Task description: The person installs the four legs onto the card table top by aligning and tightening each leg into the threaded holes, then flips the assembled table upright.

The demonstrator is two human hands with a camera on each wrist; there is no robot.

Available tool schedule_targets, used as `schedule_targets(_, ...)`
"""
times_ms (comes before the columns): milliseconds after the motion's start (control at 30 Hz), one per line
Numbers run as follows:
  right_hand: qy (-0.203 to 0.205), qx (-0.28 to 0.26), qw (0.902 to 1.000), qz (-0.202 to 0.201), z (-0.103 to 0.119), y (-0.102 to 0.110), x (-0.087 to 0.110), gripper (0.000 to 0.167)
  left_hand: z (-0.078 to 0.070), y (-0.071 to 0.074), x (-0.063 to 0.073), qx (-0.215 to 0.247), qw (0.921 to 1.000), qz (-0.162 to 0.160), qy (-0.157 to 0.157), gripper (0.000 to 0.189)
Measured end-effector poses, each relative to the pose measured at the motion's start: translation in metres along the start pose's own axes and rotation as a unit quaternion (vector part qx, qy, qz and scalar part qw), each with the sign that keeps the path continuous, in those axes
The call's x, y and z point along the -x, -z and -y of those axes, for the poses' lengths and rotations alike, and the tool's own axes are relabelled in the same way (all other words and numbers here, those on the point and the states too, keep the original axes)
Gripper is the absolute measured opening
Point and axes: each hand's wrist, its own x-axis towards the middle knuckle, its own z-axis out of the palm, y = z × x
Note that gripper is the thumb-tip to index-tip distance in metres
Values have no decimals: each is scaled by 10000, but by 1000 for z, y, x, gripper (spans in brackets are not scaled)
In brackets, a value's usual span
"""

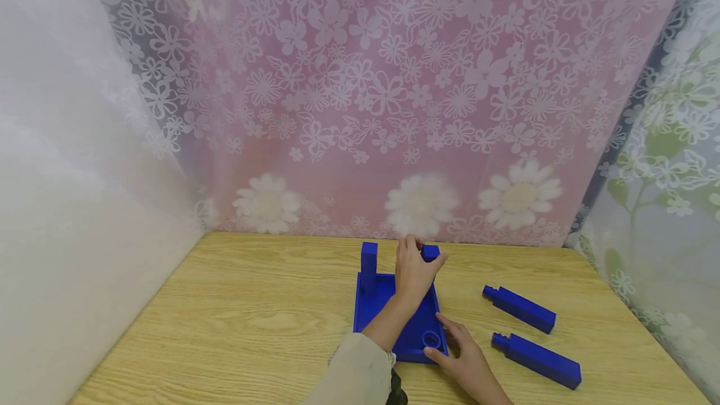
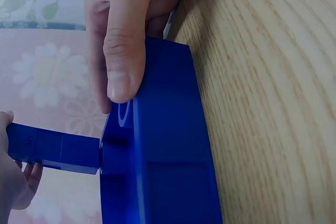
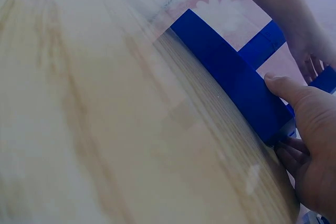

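A shallow blue tray (image 1: 384, 320) with a raised rim lies on the table. My left hand (image 1: 415, 274) grips the top of a square blue post (image 1: 431, 251) at the tray's far right corner. The left wrist view shows this post (image 2: 55, 148) with its lower end at the tray. My right hand (image 1: 467, 361) holds the near right corner, thumb on the rim and fingers against the outer side. A round ring shape (image 1: 431, 339) shows inside that corner. Another blue post (image 1: 369, 267) stands upright at the far left corner.
Two loose blue posts (image 1: 520, 309) (image 1: 537, 360), each with a narrow notched end, lie on the wooden table (image 1: 253, 317) right of the tray. A pink flowered curtain (image 1: 360, 111) hangs behind the table, with pale sheeting (image 1: 84, 174) along the left side.
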Motion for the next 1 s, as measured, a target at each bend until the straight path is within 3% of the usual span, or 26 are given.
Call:
schedule_targets(267, -14, 70, 10000, -6, 3, 1, 1, 75, 6, 4, -2, 246, 9987, 433, -112, 34)
schedule_targets(633, -16, -45, 10000, 17, 0, 0, 0, 75, 6, 11, -2, 68, 9940, 1083, -136, 33)
schedule_targets(767, -61, -74, 10000, 24, 1, 0, 0, 75, 3, 12, -1, -235, 9940, 1049, -208, 33)
schedule_targets(900, -115, -33, 9999, 16, 3, 0, 1, 75, -3, 11, 1, -637, 9945, 779, -287, 34)
schedule_targets(1000, -102, -22, 9999, 5, 3, 0, 0, 75, -4, 7, 3, -629, 9967, 496, -135, 42)
